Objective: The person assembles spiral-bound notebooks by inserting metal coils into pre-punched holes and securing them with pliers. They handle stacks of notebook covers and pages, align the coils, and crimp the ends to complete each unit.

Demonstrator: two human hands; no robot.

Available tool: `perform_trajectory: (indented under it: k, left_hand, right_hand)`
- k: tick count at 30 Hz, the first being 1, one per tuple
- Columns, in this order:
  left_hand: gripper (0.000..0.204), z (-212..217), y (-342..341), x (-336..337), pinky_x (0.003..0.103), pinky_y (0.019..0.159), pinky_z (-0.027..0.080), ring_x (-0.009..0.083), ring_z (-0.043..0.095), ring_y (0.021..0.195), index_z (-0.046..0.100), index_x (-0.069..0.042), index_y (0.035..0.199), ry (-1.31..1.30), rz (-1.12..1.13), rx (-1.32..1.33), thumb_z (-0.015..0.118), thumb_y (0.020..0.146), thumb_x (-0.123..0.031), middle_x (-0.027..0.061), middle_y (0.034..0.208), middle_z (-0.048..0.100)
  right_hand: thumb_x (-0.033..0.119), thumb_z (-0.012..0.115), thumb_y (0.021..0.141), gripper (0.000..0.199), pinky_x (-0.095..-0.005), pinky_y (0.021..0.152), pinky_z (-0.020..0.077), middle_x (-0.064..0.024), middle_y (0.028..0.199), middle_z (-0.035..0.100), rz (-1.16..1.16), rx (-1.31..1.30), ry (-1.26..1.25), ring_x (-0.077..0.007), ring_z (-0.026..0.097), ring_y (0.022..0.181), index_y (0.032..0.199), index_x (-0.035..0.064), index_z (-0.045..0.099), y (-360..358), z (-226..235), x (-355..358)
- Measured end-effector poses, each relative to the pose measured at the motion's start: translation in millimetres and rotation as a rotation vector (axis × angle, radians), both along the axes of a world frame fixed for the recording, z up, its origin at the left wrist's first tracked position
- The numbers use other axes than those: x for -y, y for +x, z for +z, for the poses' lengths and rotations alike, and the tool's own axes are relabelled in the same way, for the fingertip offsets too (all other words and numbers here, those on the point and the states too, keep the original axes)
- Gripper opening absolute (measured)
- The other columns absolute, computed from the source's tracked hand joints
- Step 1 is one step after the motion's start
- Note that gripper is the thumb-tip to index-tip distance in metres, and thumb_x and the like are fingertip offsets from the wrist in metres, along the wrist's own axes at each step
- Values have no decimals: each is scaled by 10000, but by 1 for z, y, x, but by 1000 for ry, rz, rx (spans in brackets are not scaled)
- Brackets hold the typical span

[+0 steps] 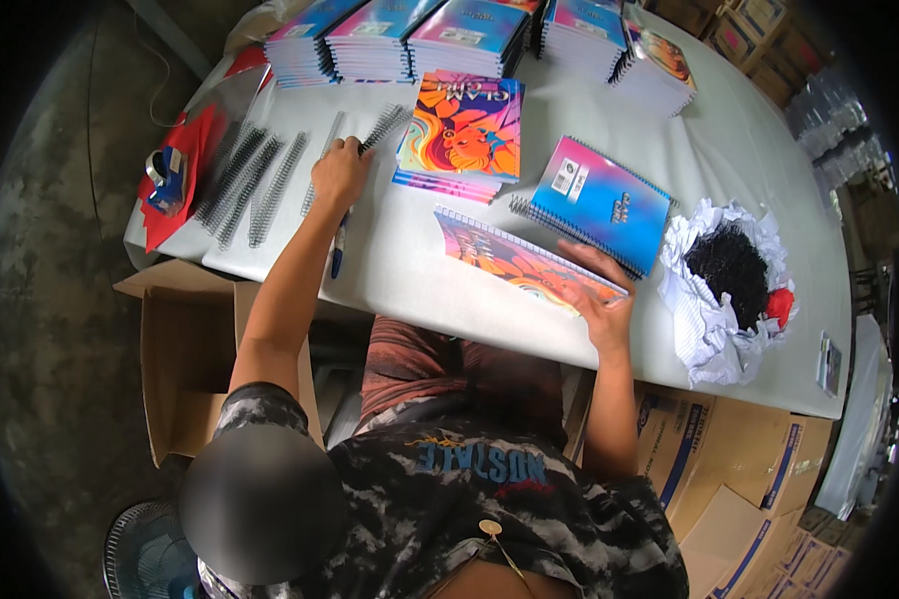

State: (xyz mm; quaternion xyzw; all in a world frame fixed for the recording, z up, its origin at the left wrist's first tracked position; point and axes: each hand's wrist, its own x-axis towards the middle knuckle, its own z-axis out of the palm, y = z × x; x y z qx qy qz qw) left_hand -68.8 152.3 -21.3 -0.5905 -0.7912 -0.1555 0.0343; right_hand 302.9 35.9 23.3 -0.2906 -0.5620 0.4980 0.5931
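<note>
At the table's middle, my left hand (340,175) has its fingers closed on a black spiral binding coil (384,128), whose free end slants up to the right. Several more loose coils (240,180) lie to the left of this hand. My right hand (597,295) grips a notebook block (519,254) with a colourful orange cover, tilted on its edge near the front of the table. White punched page edges show along its top, with no coil in them. Beyond the right hand lies a blue and pink notebook (605,200) bound with a black coil.
Orange-covered blocks (464,135) are piled mid-table. Stacks of bound notebooks (469,40) line the far side. Crumpled paper (704,334) holding black scraps (729,275) sits right. A tape dispenser (166,182), a blue pen (339,250) and an open carton (185,349) are left.
</note>
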Motion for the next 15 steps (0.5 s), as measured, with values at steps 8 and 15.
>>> perform_trajectory:
  k: [8, 15]
  left_hand:
    - [304, 62, -7, 11, 384, 689, 478, 286, 621, 762, 659, -52, 947, 212, -88, 107, 517, 825, -292, 130, 836, 632]
    - [354, 113, 64, 80, 226, 622, 355, 105, 377, 616, 578, 22, 1003, -133, -614, 1002, 369, 791, -168, -1, 699, 468]
  right_hand:
    - [20, 641, 811, 313, -282, 852, 471, -96, 1058, 624, 141, 102, 26, -145, 587, 950, 1112, -37, 576, 14, -5, -13]
    - [5, 631, 816, 284, -263, 827, 478, -101, 1051, 628, 113, 92, -75, -121, 584, 914, 1092, -36, 583, 17, -17, -10]
